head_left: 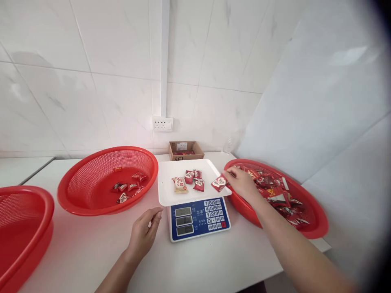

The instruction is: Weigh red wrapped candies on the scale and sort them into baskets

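Observation:
My right hand [241, 184] pinches a red-and-white wrapped snack packet [218, 183] over the right edge of the white weighing tray [168, 198]. On the tray lie a cream-coloured packet [180, 185] and a few small red packets [198, 185]. Below the tray is the scale's blue panel [200, 219], with number keys and three small displays. Near the tray's front left corner, my left hand [143, 231] is loosely closed, thumb against the curled fingers, with nothing seen in it.
To the right, a red basket [320, 221] holds many wrapped packets, partly behind my right forearm. Another red basket [71, 203] with several packets stands left of the scale. A third basket [42, 199] is at the far left. Behind the tray sits a small cardboard box [200, 151].

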Demonstrator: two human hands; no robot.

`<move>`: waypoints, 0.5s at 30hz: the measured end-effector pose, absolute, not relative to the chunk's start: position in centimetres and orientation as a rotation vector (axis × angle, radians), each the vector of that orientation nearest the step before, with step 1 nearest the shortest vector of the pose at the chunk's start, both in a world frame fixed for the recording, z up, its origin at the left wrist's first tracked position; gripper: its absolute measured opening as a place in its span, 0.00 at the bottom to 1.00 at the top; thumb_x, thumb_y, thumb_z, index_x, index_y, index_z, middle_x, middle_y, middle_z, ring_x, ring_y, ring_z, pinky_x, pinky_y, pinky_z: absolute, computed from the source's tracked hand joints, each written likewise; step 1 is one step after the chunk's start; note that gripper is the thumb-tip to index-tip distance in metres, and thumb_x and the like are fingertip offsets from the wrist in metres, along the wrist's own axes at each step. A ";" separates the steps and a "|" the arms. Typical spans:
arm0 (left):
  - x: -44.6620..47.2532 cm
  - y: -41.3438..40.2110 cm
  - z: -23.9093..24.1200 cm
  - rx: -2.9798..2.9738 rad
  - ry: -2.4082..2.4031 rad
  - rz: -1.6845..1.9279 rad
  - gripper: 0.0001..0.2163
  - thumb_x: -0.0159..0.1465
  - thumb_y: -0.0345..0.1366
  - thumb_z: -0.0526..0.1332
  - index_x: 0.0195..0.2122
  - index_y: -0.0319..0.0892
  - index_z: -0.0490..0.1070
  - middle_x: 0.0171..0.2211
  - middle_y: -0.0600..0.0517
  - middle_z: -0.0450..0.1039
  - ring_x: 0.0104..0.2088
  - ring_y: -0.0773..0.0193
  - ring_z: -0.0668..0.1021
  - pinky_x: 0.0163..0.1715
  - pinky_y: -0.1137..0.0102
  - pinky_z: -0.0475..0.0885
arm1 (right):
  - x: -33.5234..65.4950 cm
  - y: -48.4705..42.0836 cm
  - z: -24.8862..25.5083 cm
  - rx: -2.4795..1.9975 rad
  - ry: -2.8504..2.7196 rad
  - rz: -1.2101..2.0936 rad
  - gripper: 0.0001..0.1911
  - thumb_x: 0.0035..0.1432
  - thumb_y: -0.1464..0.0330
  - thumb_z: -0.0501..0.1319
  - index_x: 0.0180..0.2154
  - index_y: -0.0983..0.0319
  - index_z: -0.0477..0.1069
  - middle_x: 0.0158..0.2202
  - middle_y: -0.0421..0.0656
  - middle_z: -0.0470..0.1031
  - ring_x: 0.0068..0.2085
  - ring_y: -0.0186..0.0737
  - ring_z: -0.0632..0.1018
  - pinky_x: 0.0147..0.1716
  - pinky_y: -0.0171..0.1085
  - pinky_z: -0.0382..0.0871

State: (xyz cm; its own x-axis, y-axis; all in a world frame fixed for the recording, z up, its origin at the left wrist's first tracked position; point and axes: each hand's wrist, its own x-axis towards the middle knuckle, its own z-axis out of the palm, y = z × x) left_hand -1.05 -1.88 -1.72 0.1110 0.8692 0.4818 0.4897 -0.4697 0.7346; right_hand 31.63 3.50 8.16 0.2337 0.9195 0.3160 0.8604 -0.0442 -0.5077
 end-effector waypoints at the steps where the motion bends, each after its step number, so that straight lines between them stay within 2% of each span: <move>1: -1.1 -1.9 -1.8 2.006 1.322 1.311 0.13 0.64 0.42 0.52 0.39 0.41 0.72 0.28 0.50 0.75 0.27 0.66 0.77 0.26 0.75 0.72 | 30.0 4.3 8.0 -1.885 -1.673 0.153 0.15 0.56 0.57 0.53 0.24 0.58 0.67 0.25 0.40 0.73 0.29 0.38 0.72 0.29 0.34 0.59; 8: -1.4 -1.7 -1.8 2.034 1.329 1.344 0.12 0.65 0.40 0.51 0.39 0.41 0.71 0.28 0.51 0.75 0.27 0.68 0.76 0.24 0.76 0.71 | 24.7 7.3 7.6 -1.947 -1.840 0.165 0.18 0.59 0.54 0.49 0.26 0.58 0.67 0.26 0.40 0.74 0.29 0.37 0.71 0.25 0.33 0.54; 15: -1.5 -2.0 -1.2 2.068 1.313 1.377 0.12 0.64 0.40 0.52 0.38 0.42 0.72 0.28 0.51 0.76 0.26 0.67 0.77 0.26 0.75 0.72 | 31.5 4.6 8.1 -1.995 -1.654 0.064 0.13 0.57 0.59 0.52 0.30 0.59 0.70 0.31 0.41 0.76 0.33 0.39 0.74 0.31 0.34 0.60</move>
